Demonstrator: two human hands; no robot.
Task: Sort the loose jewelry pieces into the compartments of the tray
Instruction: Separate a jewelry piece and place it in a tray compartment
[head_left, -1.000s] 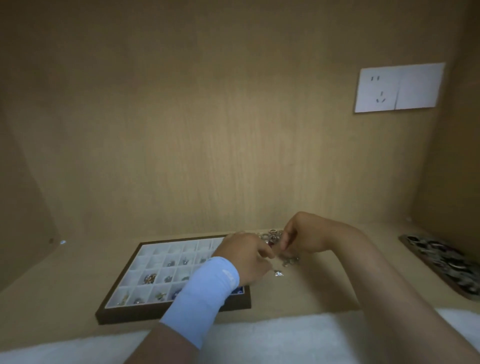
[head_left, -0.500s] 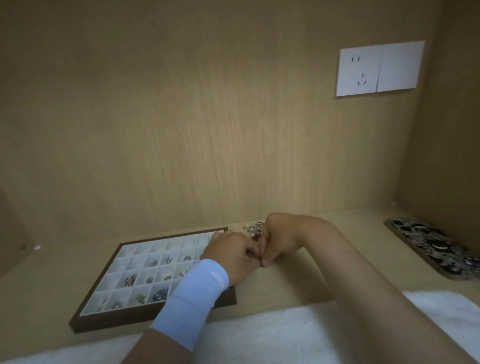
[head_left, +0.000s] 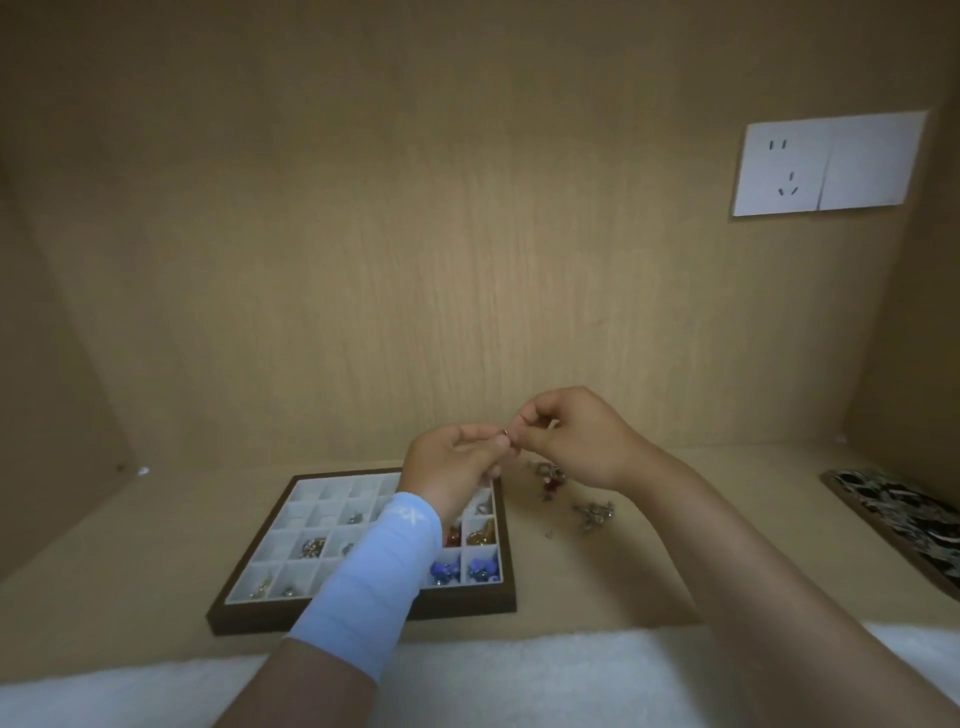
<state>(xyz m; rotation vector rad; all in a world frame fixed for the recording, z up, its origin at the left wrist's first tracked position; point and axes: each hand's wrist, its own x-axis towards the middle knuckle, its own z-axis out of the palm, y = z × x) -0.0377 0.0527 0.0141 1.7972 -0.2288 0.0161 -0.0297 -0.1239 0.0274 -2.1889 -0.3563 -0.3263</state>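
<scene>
- The tray (head_left: 249, 619), dark-framed with a white grid of compartments, lay flat on the bench (head_left: 130, 545).
- Blue pieces (head_left: 483, 569) sat in the two near-right corner compartments of the tray, and amber pieces (head_left: 480, 535) sat in the compartments just behind them. Small metallic bits lay scattered in other cells.
- The left hand (head_left: 452, 467) was raised over the tray's far-right corner. Its grip was narrow, with thumb and fingertips pinched on a small metal piece (head_left: 505, 432).
- The right hand (head_left: 571, 436) hovered just right of the tray's far corner. Its grip was also narrow and pinched the same small metal piece from the other side, so the fingertips of both hands met there. The piece was too small for its shape to be made out.
- The loose jewelry pieces (head_left: 595, 512) lay on the bench just right of the tray, and some with red stones (head_left: 550, 480) lay under the right hand.
- A light blue sleeve (head_left: 374, 571) on the left forearm crossed over the tray's near-right part.
- A second dark tray (head_left: 893, 509) of mixed pieces sat well to the right of the tray.
- A white fleecy cloth (head_left: 519, 680) ran along the bench edge nearer than the tray.
</scene>
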